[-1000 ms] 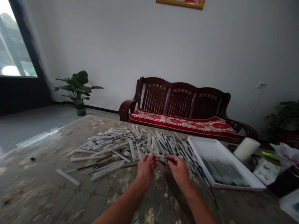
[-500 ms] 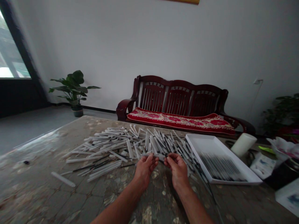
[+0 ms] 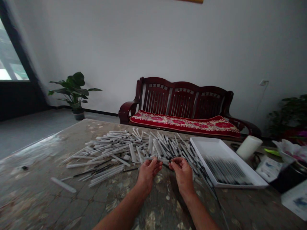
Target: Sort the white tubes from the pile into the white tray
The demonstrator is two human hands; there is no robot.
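Both my hands hold one slim translucent tube with a dark end, level above the near edge of a heap. My left hand (image 3: 149, 171) pinches the tube's pale length between thumb and fingers. At the tube's dark end, the fingertips of my right hand (image 3: 180, 167) are closed, partly hiding it. Just beyond them spreads the heap of translucent tubes (image 3: 107, 147), mixed with thin black sticks (image 3: 103, 168). To the right, a shallow white box (image 3: 203, 143) holds a neat row of similar dark-tipped tubes (image 3: 226, 171).
One loose tube (image 3: 63, 185) and a small black piece (image 3: 24, 168) lie at the left of the patterned table (image 3: 96, 210). Right of the box are a white roll (image 3: 249, 148) and small white cartons (image 3: 269, 169). A wooden bench (image 3: 182, 99) stands behind the table.
The view has shifted very slightly. Both hands keep nearly the same pose, with the tube still between them.
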